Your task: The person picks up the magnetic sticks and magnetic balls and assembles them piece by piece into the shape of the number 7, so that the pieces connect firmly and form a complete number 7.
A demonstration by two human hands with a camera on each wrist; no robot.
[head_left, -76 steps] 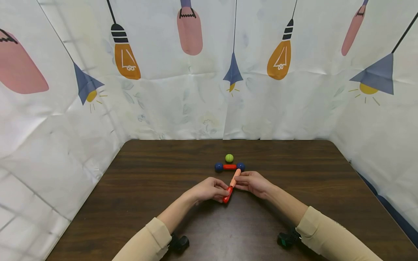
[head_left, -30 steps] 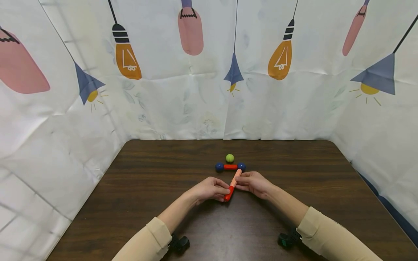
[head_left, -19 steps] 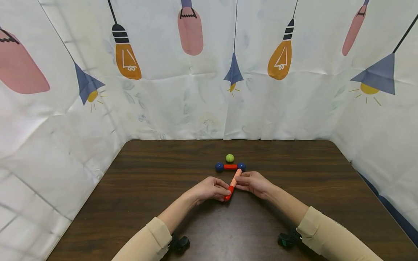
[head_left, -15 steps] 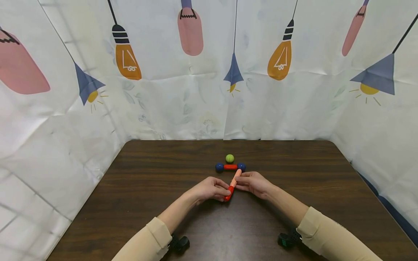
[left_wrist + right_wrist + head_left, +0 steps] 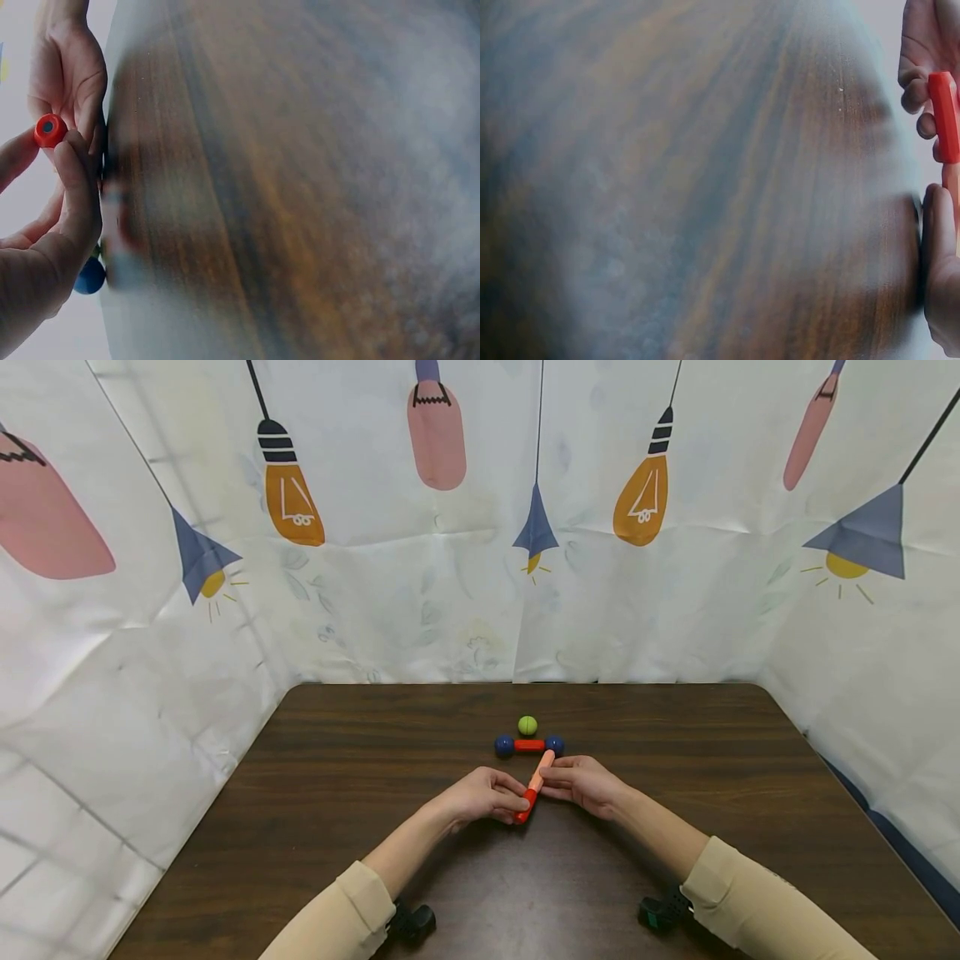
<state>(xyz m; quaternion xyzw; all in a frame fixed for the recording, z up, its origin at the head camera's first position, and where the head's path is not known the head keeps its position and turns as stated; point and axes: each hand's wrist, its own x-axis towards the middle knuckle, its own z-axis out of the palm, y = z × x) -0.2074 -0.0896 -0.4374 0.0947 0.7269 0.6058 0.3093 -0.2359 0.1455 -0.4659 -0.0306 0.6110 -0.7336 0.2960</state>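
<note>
Above the middle of the table, my left hand (image 5: pixel 483 797) pinches a red magnetic building rod (image 5: pixel 527 808) between thumb and fingers. My right hand (image 5: pixel 585 783) pinches a light-orange magnetic building rod (image 5: pixel 543 769). The two rods meet end to end in one slanting line. In the left wrist view the end of the red rod (image 5: pixel 49 129) faces the camera, with a small dark disc in its centre. Just beyond the hands lies another red rod (image 5: pixel 529 745) between two blue balls, one on the left (image 5: pixel 505 746) and one on the right (image 5: pixel 554 745). The orange rod's far end overlaps the right ball in view; contact is unclear.
A small green ball (image 5: pixel 527 726) sits behind the rod with the blue balls. All stand on a dark wood-grain table (image 5: pixel 337 735). A printed white curtain (image 5: pixel 375 593) hangs behind and along both sides.
Since 2.5 s ago the red rod has turned a little in my left hand and its near end has shifted slightly up. In the last second both hands are nearly still.
</note>
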